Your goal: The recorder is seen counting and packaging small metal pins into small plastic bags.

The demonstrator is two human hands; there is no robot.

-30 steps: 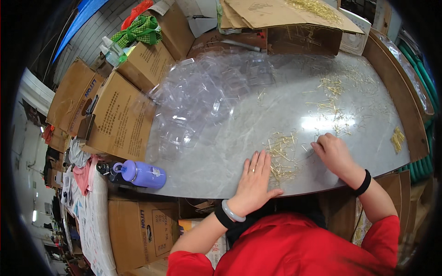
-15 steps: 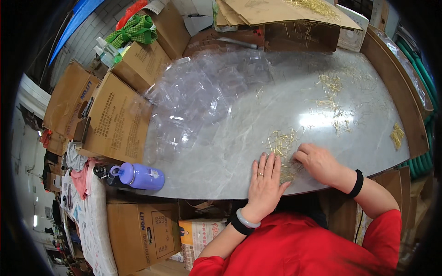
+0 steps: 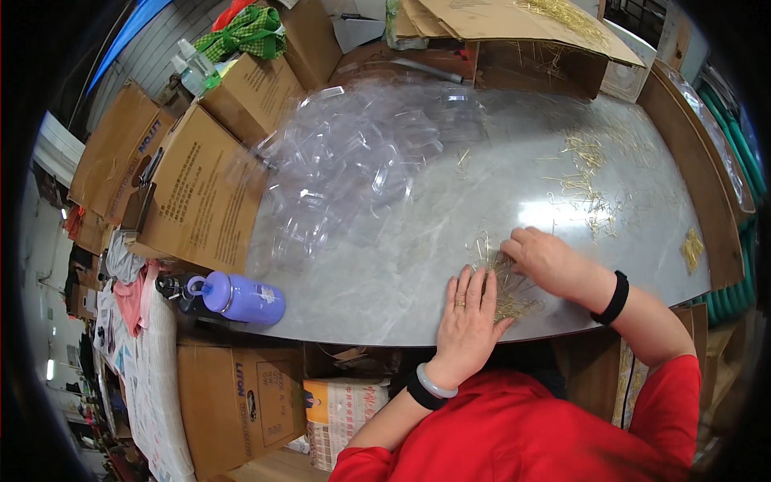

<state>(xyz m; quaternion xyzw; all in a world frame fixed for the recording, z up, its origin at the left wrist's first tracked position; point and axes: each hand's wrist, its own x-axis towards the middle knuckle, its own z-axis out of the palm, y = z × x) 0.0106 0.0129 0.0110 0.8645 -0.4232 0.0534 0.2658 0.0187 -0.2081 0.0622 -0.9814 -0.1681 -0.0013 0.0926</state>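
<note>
Evidently, left hand (image 3: 470, 323) flat, spread, beside gold wire hooks (image 3: 516, 305), right hand (image 3: 548, 261) curled at them, grip unclear

Grey marbled table (image 3: 361, 281), purple bottle (image 3: 245, 299) on it, clear plastic pieces (image 3: 345, 169) heaped beyond the bottle, gold wire hooks (image 3: 515, 306) in loose piles right of the bottle

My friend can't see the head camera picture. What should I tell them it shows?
A person's left hand lies flat beside a pile of thin gold wires on a gray table, while their right hand curls over the pile's right side. Farther back is a heap of clear plastic, with a purple bottle at the left.
</note>
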